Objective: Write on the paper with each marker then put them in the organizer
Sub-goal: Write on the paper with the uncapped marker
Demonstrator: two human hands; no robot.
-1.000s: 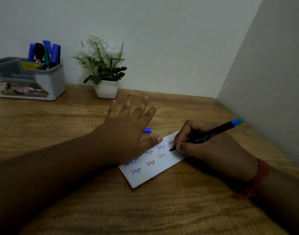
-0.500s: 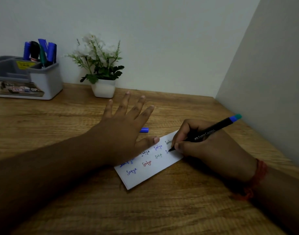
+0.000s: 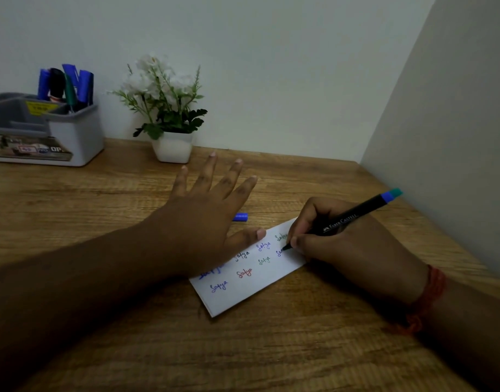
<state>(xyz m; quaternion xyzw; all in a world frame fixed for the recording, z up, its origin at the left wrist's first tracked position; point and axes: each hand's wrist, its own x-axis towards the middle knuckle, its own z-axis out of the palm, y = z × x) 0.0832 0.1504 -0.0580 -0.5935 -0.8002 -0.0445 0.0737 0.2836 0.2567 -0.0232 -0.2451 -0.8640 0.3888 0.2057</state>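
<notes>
A white paper strip (image 3: 243,290) lies on the wooden desk, covered with several short handwritten words in blue, red, green and black ink. My left hand (image 3: 203,222) rests flat on its left part, fingers spread. My right hand (image 3: 342,244) grips a black marker (image 3: 353,216) with a blue and teal end; its tip touches the paper's right end. A blue marker cap (image 3: 240,217) lies on the desk just beyond my left hand. The grey organizer (image 3: 73,137) stands at the back left with several markers (image 3: 70,86) upright in it.
A small white pot with artificial white flowers (image 3: 169,108) stands against the back wall, right of the organizer. A side wall (image 3: 455,137) closes off the desk on the right. Bare wooden desk (image 3: 271,349) lies in front of the paper.
The marker tip has inched along the paper's right end as a blue word grows there. My left hand stays pressed on the paper. The view has shifted slightly.
</notes>
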